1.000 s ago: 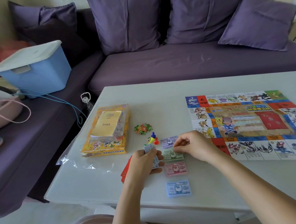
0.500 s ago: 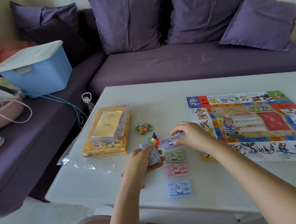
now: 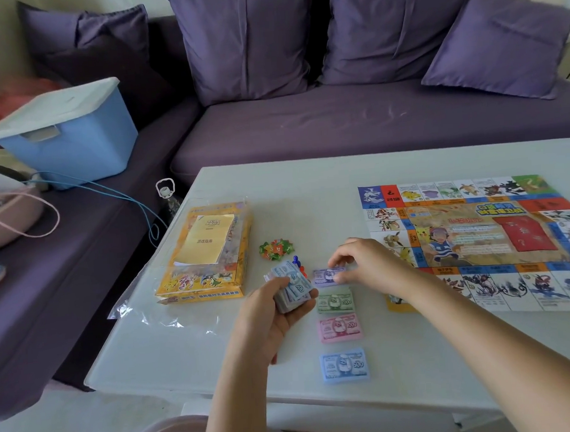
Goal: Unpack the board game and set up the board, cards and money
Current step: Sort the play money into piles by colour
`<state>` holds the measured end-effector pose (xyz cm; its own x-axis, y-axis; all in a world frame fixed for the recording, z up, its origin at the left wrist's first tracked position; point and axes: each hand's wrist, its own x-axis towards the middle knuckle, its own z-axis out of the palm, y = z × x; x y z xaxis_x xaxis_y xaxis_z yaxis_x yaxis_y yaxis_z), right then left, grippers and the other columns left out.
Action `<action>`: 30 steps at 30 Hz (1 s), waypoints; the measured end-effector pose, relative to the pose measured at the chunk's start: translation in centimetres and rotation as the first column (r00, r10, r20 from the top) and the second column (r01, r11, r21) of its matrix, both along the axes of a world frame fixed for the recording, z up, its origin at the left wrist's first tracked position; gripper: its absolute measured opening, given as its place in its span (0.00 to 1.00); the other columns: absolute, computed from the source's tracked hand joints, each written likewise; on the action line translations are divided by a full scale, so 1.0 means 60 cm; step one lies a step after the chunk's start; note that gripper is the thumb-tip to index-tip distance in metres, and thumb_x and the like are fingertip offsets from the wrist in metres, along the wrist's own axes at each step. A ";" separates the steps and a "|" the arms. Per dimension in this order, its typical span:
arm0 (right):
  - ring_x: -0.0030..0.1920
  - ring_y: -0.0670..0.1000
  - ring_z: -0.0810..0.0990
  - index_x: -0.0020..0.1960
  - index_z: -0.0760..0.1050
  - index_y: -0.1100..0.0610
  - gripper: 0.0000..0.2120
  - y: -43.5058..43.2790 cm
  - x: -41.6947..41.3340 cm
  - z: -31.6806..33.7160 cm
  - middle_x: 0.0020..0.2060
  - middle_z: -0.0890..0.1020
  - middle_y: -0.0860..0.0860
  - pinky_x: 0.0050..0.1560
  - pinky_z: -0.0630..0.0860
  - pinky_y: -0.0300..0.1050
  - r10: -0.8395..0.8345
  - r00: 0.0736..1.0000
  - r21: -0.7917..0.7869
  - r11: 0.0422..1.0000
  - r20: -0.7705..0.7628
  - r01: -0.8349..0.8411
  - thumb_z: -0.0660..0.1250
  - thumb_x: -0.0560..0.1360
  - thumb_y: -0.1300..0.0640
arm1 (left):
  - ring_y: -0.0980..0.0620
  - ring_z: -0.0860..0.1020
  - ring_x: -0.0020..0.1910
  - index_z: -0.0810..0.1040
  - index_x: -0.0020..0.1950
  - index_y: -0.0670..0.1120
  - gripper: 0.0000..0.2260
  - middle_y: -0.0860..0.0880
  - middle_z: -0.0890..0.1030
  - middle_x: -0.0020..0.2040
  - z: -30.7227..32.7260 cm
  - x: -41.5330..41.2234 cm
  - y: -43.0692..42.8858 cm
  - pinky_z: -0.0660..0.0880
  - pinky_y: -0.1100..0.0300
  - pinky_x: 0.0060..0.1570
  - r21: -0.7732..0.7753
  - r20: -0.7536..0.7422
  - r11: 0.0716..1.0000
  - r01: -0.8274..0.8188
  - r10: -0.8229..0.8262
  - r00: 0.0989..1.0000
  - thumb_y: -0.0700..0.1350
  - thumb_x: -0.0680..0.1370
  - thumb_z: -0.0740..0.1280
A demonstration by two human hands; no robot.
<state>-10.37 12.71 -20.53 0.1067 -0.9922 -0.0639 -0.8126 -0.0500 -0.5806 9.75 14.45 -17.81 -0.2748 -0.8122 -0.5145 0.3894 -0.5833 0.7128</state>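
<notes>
A white table holds a colourful paper game board at the right, lying flat and unfolded. The left hand grips a fanned stack of play banknotes, fingers curled round it; the top note is blue and reads 500. The right hand pinches the purple banknote pile between thumb and fingertips. Below it, in a column, lie a green pile marked 2000, a pink pile marked 1000 and a blue pile marked 500. To the left sits the yellow game box, with a yellow leaflet reading 游戏指南 on top.
</notes>
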 end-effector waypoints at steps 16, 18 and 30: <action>0.48 0.43 0.74 0.51 0.78 0.46 0.14 0.047 -0.002 0.023 0.48 0.76 0.42 0.48 0.70 0.39 0.117 0.991 0.042 0.993 -0.068 -0.114 0.76 0.67 0.47 | 0.42 0.82 0.39 0.70 0.60 0.34 0.10 0.33 0.81 0.49 -0.029 -0.006 -0.002 0.81 0.58 0.31 -0.056 0.285 0.994 0.098 -0.078 0.955 0.35 0.80 0.60; 0.50 0.43 0.73 0.52 0.78 0.47 0.14 0.049 0.000 0.025 0.49 0.76 0.42 0.52 0.71 0.40 0.151 0.984 0.044 0.988 -0.093 -0.148 0.75 0.69 0.48 | 0.43 0.82 0.39 0.71 0.60 0.35 0.09 0.33 0.80 0.50 -0.029 -0.008 -0.002 0.80 0.58 0.30 -0.048 0.322 0.993 0.105 -0.084 0.943 0.35 0.79 0.61; 0.48 0.48 0.76 0.51 0.77 0.48 0.12 0.040 0.017 0.020 0.45 0.75 0.44 0.51 0.74 0.49 0.224 0.948 0.075 0.974 -0.225 -0.213 0.74 0.69 0.53 | 0.44 0.82 0.42 0.74 0.44 0.43 0.05 0.38 0.82 0.46 -0.030 -0.008 0.001 0.80 0.57 0.38 -0.070 0.399 0.991 0.110 -0.073 0.914 0.35 0.79 0.62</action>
<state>-9.34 15.09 -19.36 0.2974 -0.9412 -0.1603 -0.8968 -0.2177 -0.3851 9.25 14.52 -19.60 -0.1395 -0.8406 -0.5234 0.0133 -0.5301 0.8478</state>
